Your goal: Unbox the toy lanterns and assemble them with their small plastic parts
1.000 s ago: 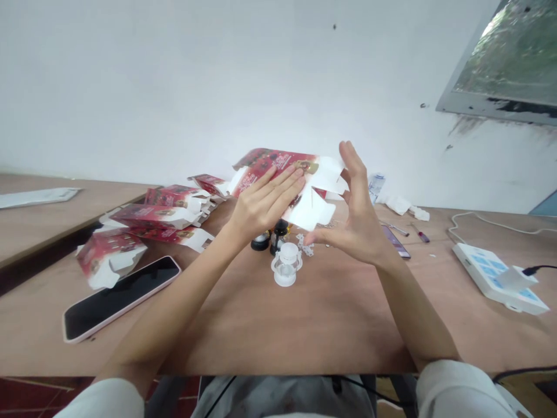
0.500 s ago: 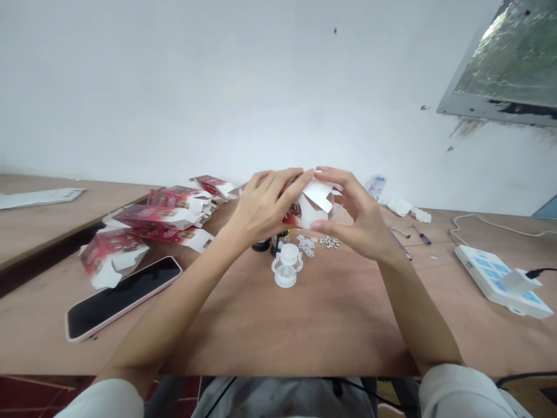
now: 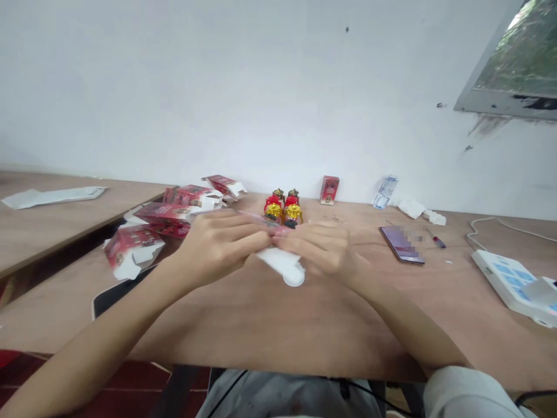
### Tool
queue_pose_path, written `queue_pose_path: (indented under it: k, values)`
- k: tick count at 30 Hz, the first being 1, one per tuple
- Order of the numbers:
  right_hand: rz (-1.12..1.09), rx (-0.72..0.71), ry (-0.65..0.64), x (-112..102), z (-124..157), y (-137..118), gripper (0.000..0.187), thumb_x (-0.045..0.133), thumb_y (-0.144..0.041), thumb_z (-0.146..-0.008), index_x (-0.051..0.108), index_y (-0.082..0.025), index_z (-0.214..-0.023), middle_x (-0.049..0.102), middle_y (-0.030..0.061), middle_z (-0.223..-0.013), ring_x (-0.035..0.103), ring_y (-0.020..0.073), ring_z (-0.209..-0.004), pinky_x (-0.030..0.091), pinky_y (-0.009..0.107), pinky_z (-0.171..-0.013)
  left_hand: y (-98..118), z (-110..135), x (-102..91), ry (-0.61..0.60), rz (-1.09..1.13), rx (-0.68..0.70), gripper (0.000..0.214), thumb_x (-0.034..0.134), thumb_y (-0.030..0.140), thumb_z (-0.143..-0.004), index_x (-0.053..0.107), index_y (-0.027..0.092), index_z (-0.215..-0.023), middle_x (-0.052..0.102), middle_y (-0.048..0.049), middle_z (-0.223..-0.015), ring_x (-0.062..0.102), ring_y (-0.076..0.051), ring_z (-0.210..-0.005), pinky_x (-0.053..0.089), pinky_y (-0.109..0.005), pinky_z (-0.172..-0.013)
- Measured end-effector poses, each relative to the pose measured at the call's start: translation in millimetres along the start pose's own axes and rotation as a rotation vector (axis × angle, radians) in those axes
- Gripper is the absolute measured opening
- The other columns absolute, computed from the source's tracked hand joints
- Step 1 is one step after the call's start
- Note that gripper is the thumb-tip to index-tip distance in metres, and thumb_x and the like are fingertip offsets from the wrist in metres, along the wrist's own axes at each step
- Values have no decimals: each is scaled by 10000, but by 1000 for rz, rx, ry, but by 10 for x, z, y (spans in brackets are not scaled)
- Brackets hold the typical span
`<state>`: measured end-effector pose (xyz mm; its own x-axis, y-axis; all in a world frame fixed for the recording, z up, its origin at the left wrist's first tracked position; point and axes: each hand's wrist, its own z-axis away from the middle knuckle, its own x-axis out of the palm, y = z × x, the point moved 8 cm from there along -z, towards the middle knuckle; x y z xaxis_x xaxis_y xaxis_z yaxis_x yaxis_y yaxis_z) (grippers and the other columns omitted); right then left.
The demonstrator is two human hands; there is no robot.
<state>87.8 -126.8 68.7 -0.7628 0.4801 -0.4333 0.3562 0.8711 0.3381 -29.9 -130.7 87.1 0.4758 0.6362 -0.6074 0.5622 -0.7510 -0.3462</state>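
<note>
Between my two hands is a red and white folding carton, held low above the table. A white flap with a rounded end points down toward me. My left hand grips the carton's left part, fingers curled, and covers much of its red side. From the other side my right hand pinches it, its fingertips meeting those of my left. Just behind the hands stand several small lanterns in red, gold and dark bronze, their lower parts partly hidden.
Open red cartons lie piled at left, over a phone partly behind my left arm. An upright red box stands near the wall. On the right are another phone, a screwdriver, crumpled tissue and a power strip.
My hands have come closer together and lower, and the carton is now mostly covered by them. The white lantern piece and small loose parts no longer show. Lanterns, an upright box and a right-hand phone now show.
</note>
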Motion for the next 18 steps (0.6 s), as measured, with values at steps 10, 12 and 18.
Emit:
queue_pose_path:
  k: [10, 12, 18]
  values:
    - [200, 307, 159, -540, 53, 539, 210, 504, -178, -854, 656, -268, -968, 729, -3, -827, 683, 156, -722, 542, 290, -626, -1712, 1012, -416, 242, -265, -324, 231, 578, 215, -761, 635, 237, -984, 696, 31, -1057, 664, -170, -902, 544, -337, -729]
    - [249, 348, 167, -561, 99, 664, 198, 495, -196, -856, 661, -261, -941, 722, 2, -807, 678, 164, -710, 541, 304, -639, -2088, 1050, -182, 167, -346, -300, 181, 566, 291, -792, 620, 227, -953, 720, 50, -973, 658, -153, -839, 512, -363, -787]
    - [340, 431, 111, -439, 280, 1013, 172, 489, -223, -854, 660, -218, -874, 719, 13, -774, 670, 152, -677, 501, 279, -597, -2614, 1040, 512, 104, -303, -251, 237, 482, 429, -876, 576, 221, -938, 712, 98, -800, 537, -97, -618, 421, -290, -733]
